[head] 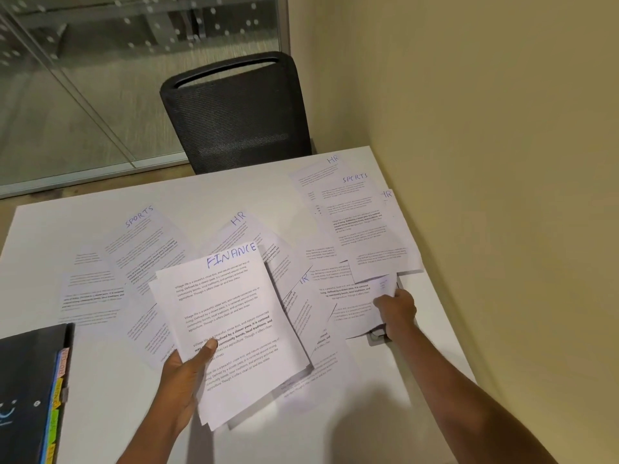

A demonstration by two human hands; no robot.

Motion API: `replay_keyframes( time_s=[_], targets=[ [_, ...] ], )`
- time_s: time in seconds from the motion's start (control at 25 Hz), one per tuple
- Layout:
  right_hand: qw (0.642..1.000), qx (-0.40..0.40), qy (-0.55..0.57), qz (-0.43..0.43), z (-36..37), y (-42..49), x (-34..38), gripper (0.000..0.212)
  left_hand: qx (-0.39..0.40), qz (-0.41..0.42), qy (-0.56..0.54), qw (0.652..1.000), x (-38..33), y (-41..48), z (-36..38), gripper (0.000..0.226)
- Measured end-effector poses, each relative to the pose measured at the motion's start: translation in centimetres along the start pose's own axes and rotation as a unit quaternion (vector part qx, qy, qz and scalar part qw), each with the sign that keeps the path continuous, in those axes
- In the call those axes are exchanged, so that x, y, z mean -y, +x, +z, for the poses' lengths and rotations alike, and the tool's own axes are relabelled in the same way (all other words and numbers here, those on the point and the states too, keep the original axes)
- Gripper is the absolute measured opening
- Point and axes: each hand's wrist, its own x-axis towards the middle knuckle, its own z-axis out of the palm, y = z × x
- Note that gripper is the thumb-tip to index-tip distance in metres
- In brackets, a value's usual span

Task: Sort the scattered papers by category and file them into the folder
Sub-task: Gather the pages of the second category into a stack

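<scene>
My left hand [187, 373] holds a small stack of printed sheets [231, 316] above the table; the top one is headed FINANCE in blue ink. My right hand [397, 309] is stretched out to the right, fingers pinched on the edge of a sheet [363, 304] lying among overlapped papers. More sheets are scattered over the white table [100, 363]: one headed SPORTS [144, 242] at the left, one headed HR [239, 226] in the middle, and a pile with HR and SPORTS headings [355, 209] at the far right. A dark folder [30, 386] with coloured tabs lies at the lower left.
A black mesh office chair [234, 108] stands at the table's far edge. A beige wall [502, 162] runs along the table's right side. A glass partition [83, 78] is behind on the left. A small grey table fitting [376, 338] shows under my right wrist.
</scene>
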Motion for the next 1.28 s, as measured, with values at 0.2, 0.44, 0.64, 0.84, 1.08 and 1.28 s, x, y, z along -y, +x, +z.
replay_keyframes(
  time_s=[0.2,0.44,0.64,0.84,1.08,1.28],
  targets=[
    [0.999,0.042,0.026,-0.022,-2.5,1.1,0.9,0.047,-0.007,0.001,-0.007,1.0,0.2,-0.4,-0.1,0.046],
    [0.988,0.1,0.119,0.022,-5.9,0.7,3.5,0.037,-0.004,0.009,-0.01,1.0,0.0,-1.0,-0.4,0.048],
    [0.96,0.174,0.191,0.105,-7.6,0.3,3.9,0.035,-0.004,0.01,-0.032,0.999,-0.1,-1.1,-1.0,0.053],
    [0.938,0.225,0.217,0.15,-7.9,-2.6,3.9,0.034,-0.011,0.006,-0.022,1.0,-0.6,-1.0,-1.5,0.046],
    [0.919,0.291,0.224,0.146,-6.9,-7.1,4.0,0.026,-0.051,-0.02,-0.022,0.998,-0.3,-0.3,-4.1,0.044],
    [0.939,0.318,0.122,0.052,-5.0,-8.7,4.0,0.063,-0.072,-0.033,-0.02,0.997,-0.2,0.2,-6.3,0.044]
  ],
)
